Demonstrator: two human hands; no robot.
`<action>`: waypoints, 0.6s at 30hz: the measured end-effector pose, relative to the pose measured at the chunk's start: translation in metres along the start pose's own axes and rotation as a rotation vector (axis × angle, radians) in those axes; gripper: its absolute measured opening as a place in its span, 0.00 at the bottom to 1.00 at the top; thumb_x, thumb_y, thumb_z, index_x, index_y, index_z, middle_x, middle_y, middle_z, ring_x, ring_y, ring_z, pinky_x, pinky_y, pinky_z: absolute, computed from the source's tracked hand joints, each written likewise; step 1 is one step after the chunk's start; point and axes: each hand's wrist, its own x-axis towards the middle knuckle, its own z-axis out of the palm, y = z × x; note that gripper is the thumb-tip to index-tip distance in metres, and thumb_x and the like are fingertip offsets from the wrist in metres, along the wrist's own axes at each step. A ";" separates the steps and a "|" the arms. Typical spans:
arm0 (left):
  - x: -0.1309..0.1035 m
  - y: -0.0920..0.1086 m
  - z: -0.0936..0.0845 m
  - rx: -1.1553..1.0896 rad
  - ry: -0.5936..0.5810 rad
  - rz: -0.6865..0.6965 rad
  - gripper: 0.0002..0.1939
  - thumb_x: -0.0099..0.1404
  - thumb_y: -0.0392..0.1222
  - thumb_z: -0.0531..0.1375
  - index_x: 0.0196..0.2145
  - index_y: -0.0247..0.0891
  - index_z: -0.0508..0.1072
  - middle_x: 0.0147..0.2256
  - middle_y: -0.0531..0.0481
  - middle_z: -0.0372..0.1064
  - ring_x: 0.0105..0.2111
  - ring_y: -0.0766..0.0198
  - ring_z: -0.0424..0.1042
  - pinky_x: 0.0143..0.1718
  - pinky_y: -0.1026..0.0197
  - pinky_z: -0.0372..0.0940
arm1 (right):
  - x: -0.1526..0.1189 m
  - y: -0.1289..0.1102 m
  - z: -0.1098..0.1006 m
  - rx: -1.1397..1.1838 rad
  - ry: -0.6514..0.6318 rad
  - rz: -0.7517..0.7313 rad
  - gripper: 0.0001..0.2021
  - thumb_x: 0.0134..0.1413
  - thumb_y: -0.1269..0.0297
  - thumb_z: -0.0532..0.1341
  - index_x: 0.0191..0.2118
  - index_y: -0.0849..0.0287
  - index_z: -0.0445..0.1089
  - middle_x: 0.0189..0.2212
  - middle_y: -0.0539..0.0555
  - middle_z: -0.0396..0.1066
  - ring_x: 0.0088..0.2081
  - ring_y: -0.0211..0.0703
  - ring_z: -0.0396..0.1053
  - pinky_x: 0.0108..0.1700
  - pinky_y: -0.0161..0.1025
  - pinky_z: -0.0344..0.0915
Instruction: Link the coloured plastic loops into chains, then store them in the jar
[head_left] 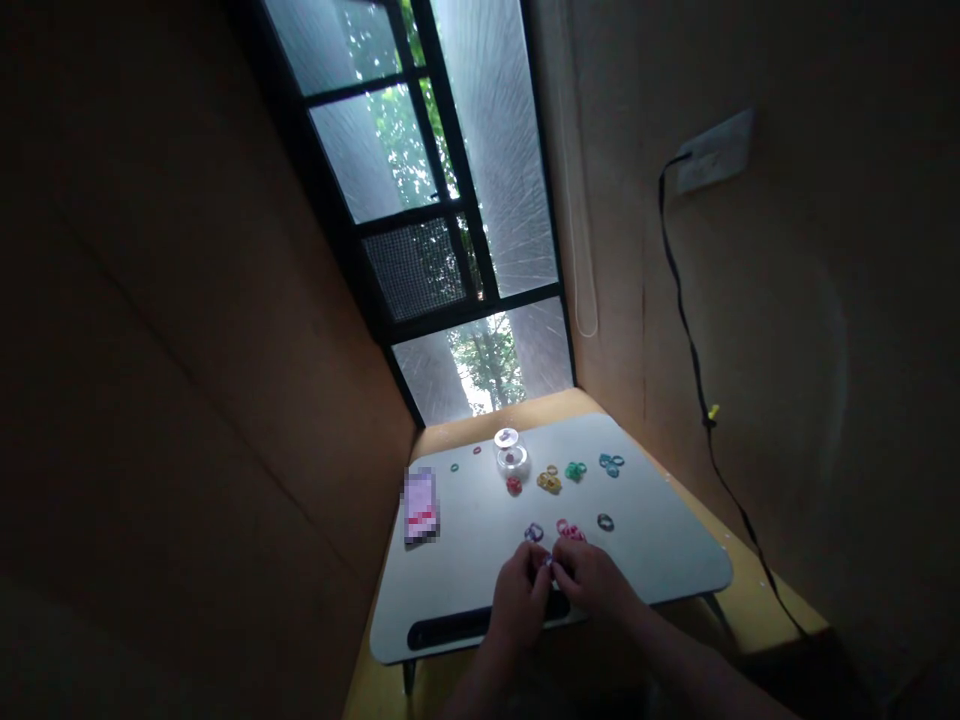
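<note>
My left hand (517, 592) and my right hand (596, 578) meet over the near part of a white lap table (465, 565). Their fingertips pinch a small pale purple hair tie (550, 562), mostly hidden by the fingers. Just beyond them lie purple hair ties (533, 532) and a pile of pink hair ties (571, 531). A dark hair tie (605, 522) rests to the right. Farther back are small groups of red hair ties (514, 486), yellow hair ties (550, 480), green hair ties (575, 470) and blue hair ties (611, 464).
A clear round container (513, 460) stands at the table's back. One small green ring (454, 468) and one dark red ring (477, 450) lie left of it. A blurred pinkish-purple packet (421, 505) is at the left edge. A black cord (694, 350) hangs along the right wall.
</note>
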 end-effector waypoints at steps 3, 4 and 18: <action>0.000 -0.001 0.001 -0.002 0.000 -0.008 0.04 0.64 0.36 0.54 0.35 0.39 0.69 0.29 0.54 0.68 0.30 0.64 0.65 0.32 0.64 0.57 | 0.001 -0.001 -0.001 0.000 0.004 0.003 0.05 0.55 0.67 0.55 0.29 0.56 0.64 0.26 0.50 0.70 0.30 0.40 0.66 0.32 0.35 0.54; 0.000 -0.002 0.001 0.008 0.004 -0.016 0.04 0.64 0.35 0.54 0.34 0.39 0.69 0.28 0.54 0.67 0.29 0.64 0.65 0.32 0.64 0.56 | 0.001 -0.001 -0.001 0.004 0.000 0.006 0.05 0.55 0.68 0.55 0.28 0.56 0.64 0.26 0.50 0.70 0.29 0.39 0.66 0.32 0.35 0.54; 0.004 -0.004 0.008 0.097 0.080 -0.075 0.04 0.63 0.39 0.56 0.31 0.39 0.68 0.27 0.54 0.68 0.28 0.64 0.66 0.32 0.64 0.58 | -0.002 0.000 -0.002 0.026 0.027 -0.015 0.08 0.59 0.67 0.55 0.28 0.56 0.63 0.26 0.50 0.70 0.29 0.39 0.65 0.32 0.35 0.51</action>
